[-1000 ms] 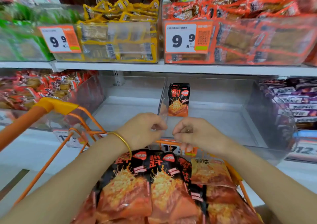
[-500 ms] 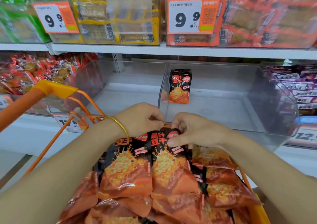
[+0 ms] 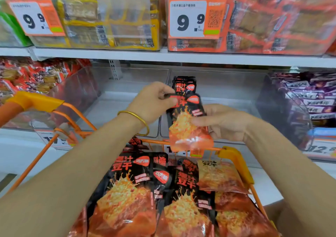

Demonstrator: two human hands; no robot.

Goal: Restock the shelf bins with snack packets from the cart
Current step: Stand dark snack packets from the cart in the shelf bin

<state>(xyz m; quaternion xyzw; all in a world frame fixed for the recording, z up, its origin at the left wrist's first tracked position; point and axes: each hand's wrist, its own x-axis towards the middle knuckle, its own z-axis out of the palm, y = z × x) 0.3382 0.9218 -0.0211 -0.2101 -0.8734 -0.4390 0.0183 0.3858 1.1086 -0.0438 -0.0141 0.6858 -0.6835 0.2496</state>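
left hand (image 3: 154,102) grip pinches packet (image 3: 187,127) top | right hand (image 3: 223,122) grip clamps its side | best: stand upright in bin (image 3: 241,93)

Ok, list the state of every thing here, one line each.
Black-and-orange snack packet: held in the air, roughly upright.
Left hand: pinches the packet's top corner.
Right hand: holds the packet's right edge.
Clear plastic shelf bin: holds one upright packet at the back.
Orange wire cart: loaded with matching packets.
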